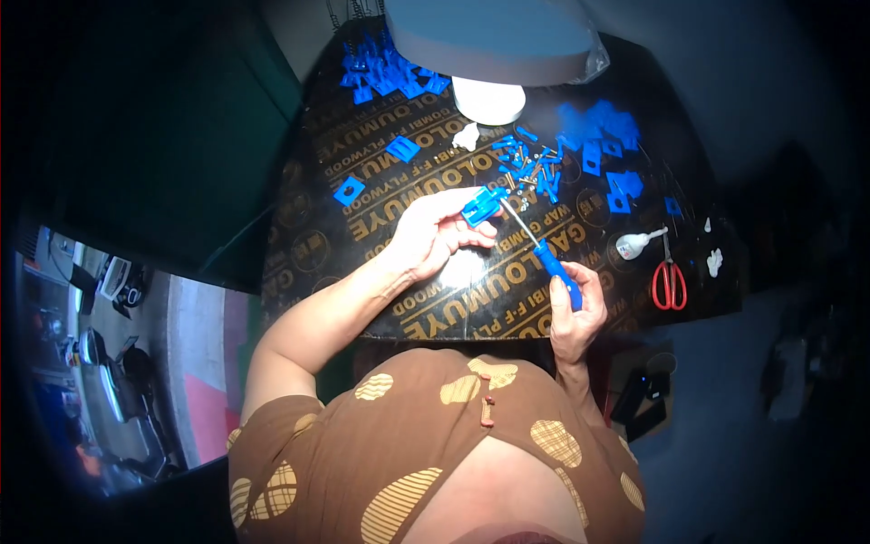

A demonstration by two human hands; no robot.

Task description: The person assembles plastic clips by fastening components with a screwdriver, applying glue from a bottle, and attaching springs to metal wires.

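My left hand (441,234) pinches a small blue plastic part (482,208) above the middle of the dark table. In my right hand (580,313) is a screwdriver (555,267) with a blue handle, its fingers wrapped round the grip. The metal shaft slants up and left, and its tip meets the right side of the blue part; the exact contact is too small to make out. Just beyond the part lies a loose pile of blue pieces and metal screws (530,168). Two flat blue pieces, one square plate (349,190) and another (402,149), lie left of my left hand.
Blue parts are heaped at the far left (385,72) and at the right (603,136). Red-handled scissors (669,286) and a small white bottle (637,244) lie right of my right hand. A large round lamp (494,36) overhangs the far edge.
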